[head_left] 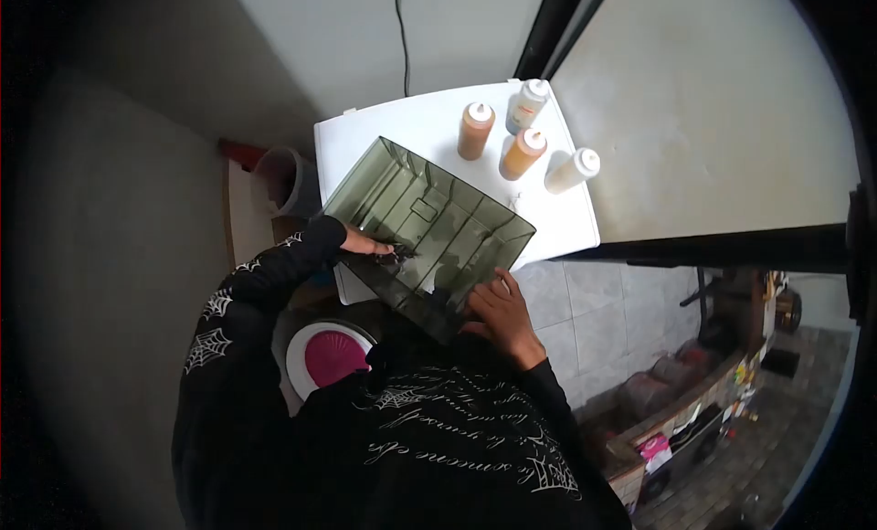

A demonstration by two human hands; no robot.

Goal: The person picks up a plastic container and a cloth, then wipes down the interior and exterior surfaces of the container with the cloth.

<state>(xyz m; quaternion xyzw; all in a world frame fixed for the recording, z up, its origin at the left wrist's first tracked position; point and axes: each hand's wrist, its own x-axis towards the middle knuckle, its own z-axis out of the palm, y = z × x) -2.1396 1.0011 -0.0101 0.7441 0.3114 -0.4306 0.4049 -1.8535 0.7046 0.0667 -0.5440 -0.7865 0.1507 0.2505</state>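
A smoky-green translucent rectangular plastic bin [461, 233] lies between the hands, its long axis running from far left to near right across the white worktop [411, 117]. The left hand [365, 245] reaches inside, fingers extended at something dark (its grip is unclear); the right hand [501, 312], partly curled, touches the near-right wall, grip uncertain. Four white-capped squeeze bottles [523, 155] hold amber or pale contents.

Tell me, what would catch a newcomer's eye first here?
Probably the big see-through greenish box in the middle, with the left hand reaching inside and the right hand at its side. Then the four squeeze bottles standing beyond it on the white table, and the bright pink patch low on the left.
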